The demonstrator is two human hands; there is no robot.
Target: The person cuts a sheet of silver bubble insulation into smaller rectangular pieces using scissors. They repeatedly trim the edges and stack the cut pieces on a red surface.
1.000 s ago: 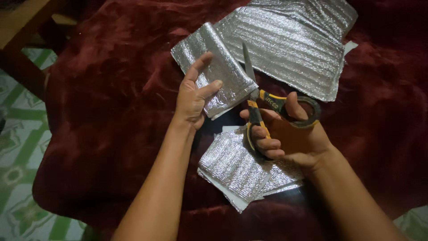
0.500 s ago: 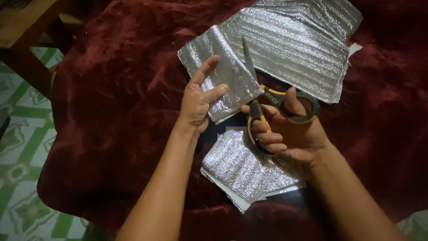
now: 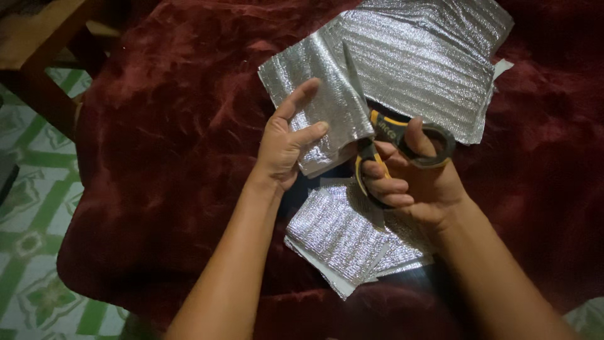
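Left hand [image 3: 284, 146] pinches the foil strip [image 3: 321, 101]; right hand [image 3: 412, 182] grips scissors [image 3: 371, 126]. A slack strip could skew the cut.

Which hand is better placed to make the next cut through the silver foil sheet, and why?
Probably the right hand: its fingers are already through the handles of the scissors, blades at the edge of the foil sheet. The left hand only grips and steadies that sheet.
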